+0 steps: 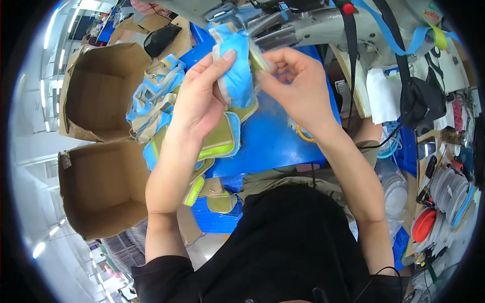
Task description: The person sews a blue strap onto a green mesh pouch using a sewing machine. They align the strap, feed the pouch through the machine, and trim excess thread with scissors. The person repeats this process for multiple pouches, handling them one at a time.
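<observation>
We see a blue fabric piece (238, 76) clamped in the left hand (201, 93) and pinched at its right edge by the right hand (297, 86), above the blue table (273, 139), with tangled strips (162, 88) and two open cardboard boxes (103, 91) leftward.

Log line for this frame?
left hand: holding blue-and-beige fabric piece | right hand: fingers at its right edge | beneath: blue tabletop | left side: open brown cardboard boxes
</observation>
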A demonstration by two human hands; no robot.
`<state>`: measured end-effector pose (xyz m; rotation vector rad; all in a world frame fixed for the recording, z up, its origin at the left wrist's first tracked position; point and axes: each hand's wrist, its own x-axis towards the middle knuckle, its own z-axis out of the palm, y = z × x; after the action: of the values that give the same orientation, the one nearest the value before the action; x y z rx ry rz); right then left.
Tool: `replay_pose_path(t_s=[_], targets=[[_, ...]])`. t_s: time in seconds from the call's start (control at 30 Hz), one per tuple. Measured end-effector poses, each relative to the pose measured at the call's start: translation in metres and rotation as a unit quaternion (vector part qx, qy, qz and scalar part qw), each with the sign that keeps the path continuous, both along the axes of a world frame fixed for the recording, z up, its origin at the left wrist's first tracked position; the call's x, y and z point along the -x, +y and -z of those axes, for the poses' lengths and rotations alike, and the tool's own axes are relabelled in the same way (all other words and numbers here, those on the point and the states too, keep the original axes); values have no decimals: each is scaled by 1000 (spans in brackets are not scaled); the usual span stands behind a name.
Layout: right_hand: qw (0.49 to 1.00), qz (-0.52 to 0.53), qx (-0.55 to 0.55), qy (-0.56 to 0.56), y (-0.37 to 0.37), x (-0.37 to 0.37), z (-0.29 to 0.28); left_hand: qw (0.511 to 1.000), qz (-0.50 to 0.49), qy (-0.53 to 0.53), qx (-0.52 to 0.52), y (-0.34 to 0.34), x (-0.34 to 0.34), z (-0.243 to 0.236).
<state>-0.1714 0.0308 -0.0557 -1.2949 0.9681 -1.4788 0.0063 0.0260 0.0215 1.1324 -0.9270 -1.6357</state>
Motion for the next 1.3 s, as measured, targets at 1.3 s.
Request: replay_pose_path(t_s=[1.3], targets=[[991, 77, 83, 68, -12, -17, -2, 950, 25, -220, 220, -20, -16, 13]])
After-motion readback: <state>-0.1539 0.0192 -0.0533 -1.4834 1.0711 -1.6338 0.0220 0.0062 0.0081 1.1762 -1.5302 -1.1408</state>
